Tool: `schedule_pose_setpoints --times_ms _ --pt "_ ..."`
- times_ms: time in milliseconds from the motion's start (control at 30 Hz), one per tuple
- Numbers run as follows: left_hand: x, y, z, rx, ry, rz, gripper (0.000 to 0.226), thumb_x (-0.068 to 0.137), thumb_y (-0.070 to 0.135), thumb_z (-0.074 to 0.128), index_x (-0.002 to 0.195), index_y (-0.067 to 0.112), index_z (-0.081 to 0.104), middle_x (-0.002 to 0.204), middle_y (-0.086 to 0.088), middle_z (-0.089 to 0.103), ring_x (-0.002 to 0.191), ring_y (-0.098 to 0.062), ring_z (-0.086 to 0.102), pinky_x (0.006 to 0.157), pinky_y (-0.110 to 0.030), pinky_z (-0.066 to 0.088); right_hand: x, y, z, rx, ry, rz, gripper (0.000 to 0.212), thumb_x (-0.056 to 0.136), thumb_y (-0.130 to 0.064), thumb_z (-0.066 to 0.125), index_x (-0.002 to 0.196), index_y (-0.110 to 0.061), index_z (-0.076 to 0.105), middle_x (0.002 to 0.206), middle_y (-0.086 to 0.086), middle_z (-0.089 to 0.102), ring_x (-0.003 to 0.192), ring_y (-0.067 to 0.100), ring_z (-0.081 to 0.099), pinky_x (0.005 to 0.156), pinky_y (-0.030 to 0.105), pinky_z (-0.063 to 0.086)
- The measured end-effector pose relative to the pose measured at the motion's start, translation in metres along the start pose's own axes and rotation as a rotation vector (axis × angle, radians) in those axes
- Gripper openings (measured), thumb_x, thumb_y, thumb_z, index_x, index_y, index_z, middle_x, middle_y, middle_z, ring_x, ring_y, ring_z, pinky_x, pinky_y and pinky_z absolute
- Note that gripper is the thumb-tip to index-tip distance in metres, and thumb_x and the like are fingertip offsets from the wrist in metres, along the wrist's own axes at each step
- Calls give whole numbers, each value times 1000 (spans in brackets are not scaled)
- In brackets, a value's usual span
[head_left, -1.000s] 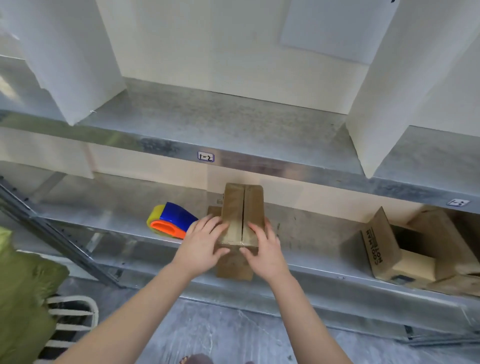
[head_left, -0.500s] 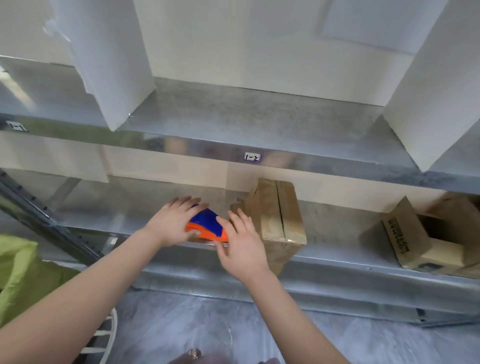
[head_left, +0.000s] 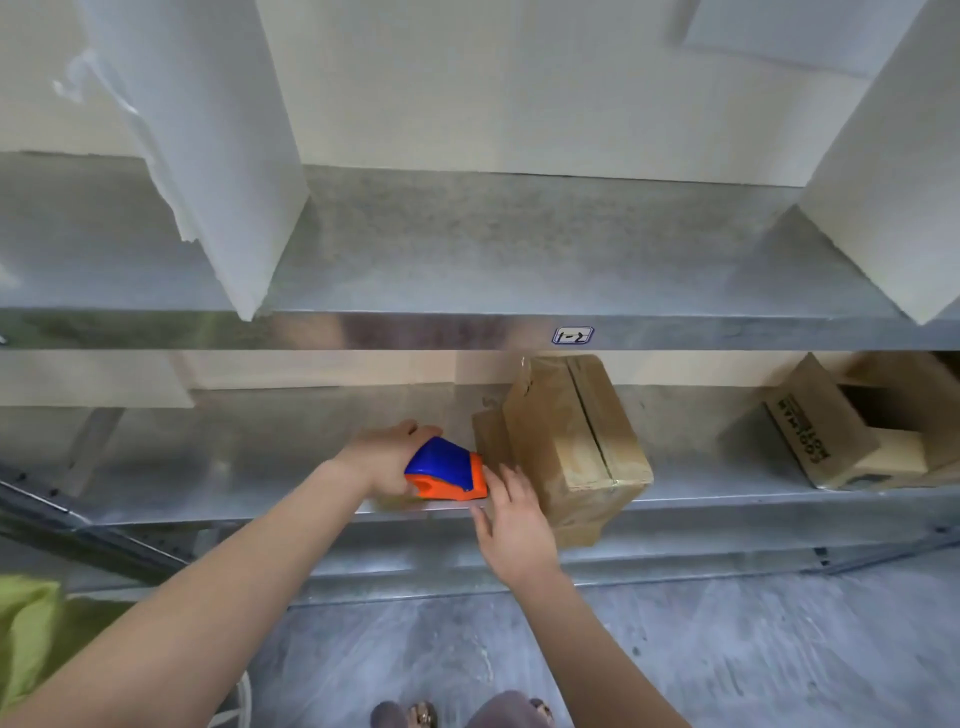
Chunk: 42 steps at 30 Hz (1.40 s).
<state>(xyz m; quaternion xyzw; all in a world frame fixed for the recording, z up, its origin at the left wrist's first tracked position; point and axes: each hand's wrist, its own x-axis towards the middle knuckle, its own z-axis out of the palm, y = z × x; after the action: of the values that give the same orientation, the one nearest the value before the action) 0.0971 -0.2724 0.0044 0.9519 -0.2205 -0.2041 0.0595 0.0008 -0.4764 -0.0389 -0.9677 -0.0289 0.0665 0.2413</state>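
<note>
A blue and orange tape dispenser (head_left: 448, 470) lies at the front edge of the lower metal shelf (head_left: 249, 467). My left hand (head_left: 387, 462) grips its left end, fingers curled round it. My right hand (head_left: 511, 514) reaches in from the right with straight fingers, touching the dispenser's orange end. A closed brown cardboard box (head_left: 571, 441) stands just right of the dispenser, overhanging the shelf's front edge, and neither hand touches it.
An open cardboard box (head_left: 852, 431) sits at the right of the lower shelf. The upper shelf (head_left: 493, 249) carries white dividers (head_left: 218, 145) and a label reading 1-2 (head_left: 572, 335). A green bag (head_left: 31, 634) lies at lower left. Grey floor lies below.
Both hands left the closed box and moved left to the tape dispenser. My left hand now grips it, and my right hand has come up against its orange end.
</note>
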Motion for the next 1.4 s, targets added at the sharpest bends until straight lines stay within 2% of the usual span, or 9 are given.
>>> schedule_pose_setpoints --times_ms 300,467,633,767,900,1000,1200,1300,1400 --pt "-23 -11 0 -75 80 46 71 79 43 69 142 33 38 128 1 49 114 -24 53 85 -32 48 7 7 5 -13 -45 22 57 102 -36 40 153 -19 24 159 3 24 148 19 16 115 28 25" --pt "-59 -57 -28 -137 143 -14 73 80 31 73 144 25 39 132 2 47 120 -21 48 90 -24 36 8 -2 1 169 -42 109 68 95 -56 17 151 -19 31 156 6 32 145 23 26 116 31 23" --pt "-89 -55 -48 -144 339 101 61 81 26 73 136 27 47 126 6 53 114 -15 51 89 -20 37 13 -15 -15 235 48 92 55 101 -43 30 141 -9 45 142 11 50 134 26 40 111 32 29" --pt "-101 -34 -67 -132 449 189 67 78 15 69 137 33 43 127 11 52 114 -12 50 94 -31 46 11 -28 -37 239 166 15 39 103 -28 40 134 -8 52 133 10 56 128 27 44 107 30 30" --pt "-115 -7 -92 -107 522 261 73 75 8 69 138 33 42 128 10 51 117 -13 48 97 -33 44 -3 -40 -68 324 291 -36 46 97 -37 33 127 -13 59 125 5 61 122 23 50 104 33 37" --pt "-122 15 -105 -81 545 280 76 77 5 67 140 35 38 128 12 45 118 -14 45 95 -36 45 -15 -39 -94 388 339 -61 36 101 -30 37 123 -14 61 121 2 64 115 18 52 97 29 38" --pt "-118 72 -121 -38 667 385 77 73 4 75 138 31 42 133 12 45 120 -10 42 98 -20 33 -33 -14 -140 638 194 32 30 105 -30 36 122 -19 57 112 -3 64 106 17 56 91 32 44" --pt "-114 104 -123 -73 686 398 75 74 3 75 138 28 45 133 9 48 120 -11 44 100 -24 37 -41 8 -155 873 131 91 27 106 -32 32 114 -30 58 111 -11 63 113 11 58 96 41 52" --pt "-110 134 -121 -127 680 397 73 75 5 76 138 27 45 130 10 49 119 -7 44 100 -18 32 -48 35 -171 938 67 105 28 105 -27 37 115 -21 62 116 -1 64 116 13 59 90 37 56"
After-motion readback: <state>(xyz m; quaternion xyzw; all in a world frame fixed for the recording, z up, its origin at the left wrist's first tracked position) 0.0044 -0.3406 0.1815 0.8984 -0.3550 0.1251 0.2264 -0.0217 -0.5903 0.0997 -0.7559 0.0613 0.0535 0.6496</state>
